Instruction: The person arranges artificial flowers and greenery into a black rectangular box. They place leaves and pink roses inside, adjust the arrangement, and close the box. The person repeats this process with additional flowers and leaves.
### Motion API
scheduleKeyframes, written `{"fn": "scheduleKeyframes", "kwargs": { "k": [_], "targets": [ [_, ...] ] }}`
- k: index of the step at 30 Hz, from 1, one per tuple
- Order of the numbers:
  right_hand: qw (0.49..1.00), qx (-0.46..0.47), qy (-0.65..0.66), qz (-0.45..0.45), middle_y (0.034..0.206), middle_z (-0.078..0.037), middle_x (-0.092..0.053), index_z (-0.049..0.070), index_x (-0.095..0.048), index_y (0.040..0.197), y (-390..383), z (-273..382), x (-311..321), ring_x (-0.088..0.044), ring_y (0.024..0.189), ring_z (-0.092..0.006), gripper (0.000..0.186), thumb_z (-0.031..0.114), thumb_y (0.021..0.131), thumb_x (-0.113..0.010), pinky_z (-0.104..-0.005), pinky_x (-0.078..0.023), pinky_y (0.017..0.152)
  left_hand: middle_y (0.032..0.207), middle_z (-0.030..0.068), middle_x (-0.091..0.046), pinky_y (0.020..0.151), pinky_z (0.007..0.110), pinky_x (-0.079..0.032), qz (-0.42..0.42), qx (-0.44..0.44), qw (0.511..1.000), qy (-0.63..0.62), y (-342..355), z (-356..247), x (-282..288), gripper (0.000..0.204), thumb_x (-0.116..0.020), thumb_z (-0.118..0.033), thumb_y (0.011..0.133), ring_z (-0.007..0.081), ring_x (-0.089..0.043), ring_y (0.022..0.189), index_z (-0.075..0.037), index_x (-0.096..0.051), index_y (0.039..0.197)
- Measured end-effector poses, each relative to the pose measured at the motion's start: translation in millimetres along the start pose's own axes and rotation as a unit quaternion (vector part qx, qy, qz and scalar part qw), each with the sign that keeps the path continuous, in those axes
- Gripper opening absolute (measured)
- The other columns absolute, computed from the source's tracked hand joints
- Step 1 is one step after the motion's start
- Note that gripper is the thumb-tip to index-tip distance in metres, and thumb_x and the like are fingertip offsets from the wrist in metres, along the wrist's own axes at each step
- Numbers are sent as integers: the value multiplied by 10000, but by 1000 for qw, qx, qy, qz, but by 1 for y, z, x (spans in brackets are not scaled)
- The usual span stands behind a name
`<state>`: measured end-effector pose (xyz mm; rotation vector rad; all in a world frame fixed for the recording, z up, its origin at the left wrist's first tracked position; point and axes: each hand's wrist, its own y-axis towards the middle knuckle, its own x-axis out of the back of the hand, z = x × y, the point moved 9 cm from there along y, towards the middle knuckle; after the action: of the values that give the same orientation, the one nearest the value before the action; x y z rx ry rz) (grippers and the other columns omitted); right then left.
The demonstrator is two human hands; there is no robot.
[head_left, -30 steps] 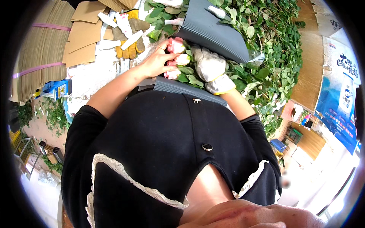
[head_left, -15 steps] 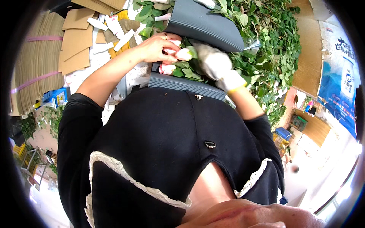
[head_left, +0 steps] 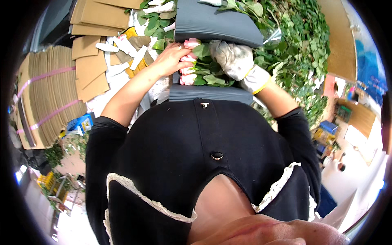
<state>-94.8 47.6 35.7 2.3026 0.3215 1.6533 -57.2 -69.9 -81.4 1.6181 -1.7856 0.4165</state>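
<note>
Pink roses (head_left: 188,70) lie with their heads in a row toward the left, in a gap between two dark grey ribbed panels (head_left: 218,22). My bare left hand (head_left: 173,59) rests against the rose heads, its fingers apart and touching the blooms. A ring shows on one finger. My right hand (head_left: 233,59), in a soiled white glove with a yellow-edged cuff, is closed over the leafy stems (head_left: 212,73) just right of the blooms; its fingertips are partly hidden. The nearer grey panel (head_left: 210,94) runs along the front of my black top.
A large heap of green leafy stems (head_left: 302,45) fills the right side. Banded cardboard sheets (head_left: 53,94) stand at the left, with loose cardboard pieces (head_left: 92,61) nearby. White mesh sleeves (head_left: 124,44) lie by a yellow-and-grey glove (head_left: 143,42). Another person (head_left: 339,165) is at the far right.
The rose that lay tilted over the others now sits lower among the row of heads. My left hand has shifted off the blooms to their left side. The blurred right glove has come to rest.
</note>
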Motion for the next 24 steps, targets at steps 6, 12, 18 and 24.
{"fn": "scheduleKeyframes", "kwargs": {
  "k": [6, 12, 18, 24],
  "targets": [
    [976, -2, 192, 107, 880, -43, -644, 78, -624, 1124, -6, -39, 51, -641, 747, -216, 292, 134, 846, -556, -321, -531, 650, 1083, 90, -660, 943, 414, -433, -38, -35, 998, -39, -1, -10, 6, 391, -758, -216, 759, 295, -579, 1043, -102, -648, 1117],
    [893, -433, 101, 70, 1027, -88, -689, 21, -622, 1195, -116, -259, 236, -650, 911, -171, 281, 97, 932, -559, -298, -525, 785, 1200, 101, -632, 1020, 413, -407, -18, 23, 998, -60, 0, -8, -9, 450, -733, -204, 772, 302, -529, 1174, -150, -631, 1207],
    [943, -306, 109, 65, 1022, -96, -687, 33, -635, 1173, -31, -165, 249, -654, 912, -196, 282, 84, 907, -556, -312, -533, 784, 1197, 109, -624, 1019, 419, -402, -36, -3, 999, -25, -4, -8, -3, 469, -743, -142, 733, 316, -525, 1168, -100, -626, 1185],
    [976, -17, 216, -9, 841, -62, -685, 103, -678, 934, 8, -23, 88, -679, 786, -220, 171, 192, 815, -594, -337, -563, 688, 1200, 103, -628, 1011, 407, -416, -7, 37, 999, -32, -5, 11, -11, 475, -746, -82, 731, 312, -531, 1161, -118, -639, 1193]
  ]
}}
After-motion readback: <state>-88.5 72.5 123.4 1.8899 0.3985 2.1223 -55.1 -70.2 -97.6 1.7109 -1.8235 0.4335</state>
